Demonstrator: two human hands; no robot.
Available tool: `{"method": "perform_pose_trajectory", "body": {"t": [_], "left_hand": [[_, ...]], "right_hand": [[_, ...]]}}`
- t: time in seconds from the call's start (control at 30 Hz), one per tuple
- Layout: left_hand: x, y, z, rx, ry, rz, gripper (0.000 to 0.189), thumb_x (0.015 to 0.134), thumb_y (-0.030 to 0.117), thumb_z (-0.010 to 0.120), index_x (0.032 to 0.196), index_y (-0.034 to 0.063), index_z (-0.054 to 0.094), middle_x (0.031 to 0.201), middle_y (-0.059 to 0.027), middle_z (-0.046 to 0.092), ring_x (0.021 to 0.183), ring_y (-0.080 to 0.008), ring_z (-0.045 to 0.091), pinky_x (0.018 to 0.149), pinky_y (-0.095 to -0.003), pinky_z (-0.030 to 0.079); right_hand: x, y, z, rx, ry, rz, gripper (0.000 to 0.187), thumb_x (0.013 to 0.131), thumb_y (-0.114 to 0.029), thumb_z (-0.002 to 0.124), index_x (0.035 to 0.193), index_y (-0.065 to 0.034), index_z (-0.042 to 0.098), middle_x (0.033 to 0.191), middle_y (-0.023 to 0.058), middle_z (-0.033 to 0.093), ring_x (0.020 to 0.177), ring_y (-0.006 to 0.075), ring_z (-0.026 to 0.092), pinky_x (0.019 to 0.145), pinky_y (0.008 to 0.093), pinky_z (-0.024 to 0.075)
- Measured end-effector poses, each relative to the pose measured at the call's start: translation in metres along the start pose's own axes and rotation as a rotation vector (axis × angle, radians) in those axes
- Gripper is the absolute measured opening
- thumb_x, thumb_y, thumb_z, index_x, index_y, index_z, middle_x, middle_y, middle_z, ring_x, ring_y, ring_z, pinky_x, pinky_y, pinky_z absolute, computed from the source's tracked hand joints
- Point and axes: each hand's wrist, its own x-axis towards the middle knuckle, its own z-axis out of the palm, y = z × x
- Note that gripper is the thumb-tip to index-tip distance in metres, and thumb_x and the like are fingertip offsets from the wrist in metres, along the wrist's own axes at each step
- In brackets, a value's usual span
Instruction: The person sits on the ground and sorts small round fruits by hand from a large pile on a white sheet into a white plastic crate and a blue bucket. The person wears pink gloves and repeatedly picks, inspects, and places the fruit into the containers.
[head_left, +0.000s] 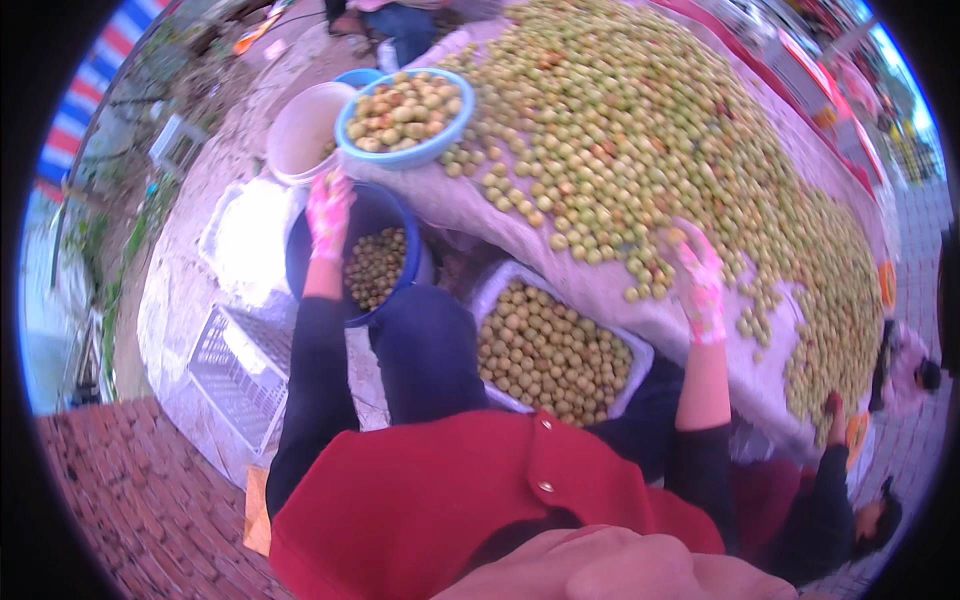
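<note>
My left hand (330, 214), in a pink patterned glove, is over the blue bucket (411, 225), near the rim of a white bucket (275, 139); whether its fingers hold a fruit is unclear. Small brownish fruits (375, 266) lie inside the blue bucket. My right hand (697, 270), gloved alike, reaches to the front edge of a large heap of round green fruits (600, 135), its fingertips at a yellowish fruit (675, 235). Between my knees stands a white foam box (641, 351) filled with round fruits. A light blue basin (405, 157) heaped with paler fruits stands at the heap's left edge.
An empty white plastic crate (240, 382) lies at the left beside a bright white sack or sheet (251, 240). A white stool (177, 145) stands farther off. One co-worker (802, 517) reaches to the heap at the lower right; other people are at the far right and top.
</note>
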Motion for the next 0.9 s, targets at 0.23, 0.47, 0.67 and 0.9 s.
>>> {"method": "perform_pose_trajectory", "body": {"t": [0.23, 0.47, 0.67, 0.9], "left_hand": [[-0.093, -0.009, -0.079, 0.987, -0.003, 0.034, 0.081, 0.089, 0.020, 0.070, 0.156, 0.0157, 0.025, 0.138, -0.0236, 0.052, 0.119, -0.0330, 0.058, 0.098, -0.0437, 0.048], [-0.137, 0.052, -0.077, 0.599, 0.011, 0.148, 0.070, 0.095, 0.013, 0.064, 0.155, 0.0110, 0.028, 0.132, -0.0235, 0.056, 0.113, -0.0255, 0.061, 0.092, -0.0356, 0.050], [-0.183, 0.116, -0.029, 0.422, -0.099, 0.348, 0.058, 0.098, 0.014, 0.059, 0.151, 0.0059, 0.035, 0.127, -0.0200, 0.061, 0.109, -0.0220, 0.062, 0.094, -0.0344, 0.049], [-0.281, 0.138, 0.061, 0.471, -0.388, 0.613, 0.050, 0.093, 0.014, 0.063, 0.141, 0.0056, 0.050, 0.122, -0.0156, 0.064, 0.106, -0.0233, 0.064, 0.095, -0.0353, 0.051]], "right_hand": [[-0.038, -0.019, 0.005, 0.309, -0.303, -0.007, 0.058, 0.090, -0.025, 0.071, 0.139, -0.0016, 0.051, 0.126, 0.0117, 0.062, 0.109, 0.0171, 0.061, 0.094, 0.0309, 0.0486], [-0.092, -0.036, 0.013, -0.116, -0.228, -0.181, 0.046, 0.085, -0.011, 0.074, 0.128, -0.0029, 0.058, 0.116, 0.0053, 0.064, 0.099, 0.0103, 0.057, 0.088, 0.0265, 0.0473], [-0.116, -0.005, -0.013, -0.824, -0.251, -0.320, 0.042, 0.079, -0.033, 0.074, 0.109, -0.0060, 0.061, 0.106, 0.0175, 0.063, 0.103, 0.0366, 0.061, 0.090, 0.0436, 0.0486], [-0.142, 0.058, -0.031, -0.850, -0.436, -0.051, 0.047, 0.087, -0.021, 0.069, 0.130, -0.0057, 0.058, 0.119, 0.0162, 0.064, 0.110, 0.0276, 0.063, 0.097, 0.0380, 0.0490]]}}
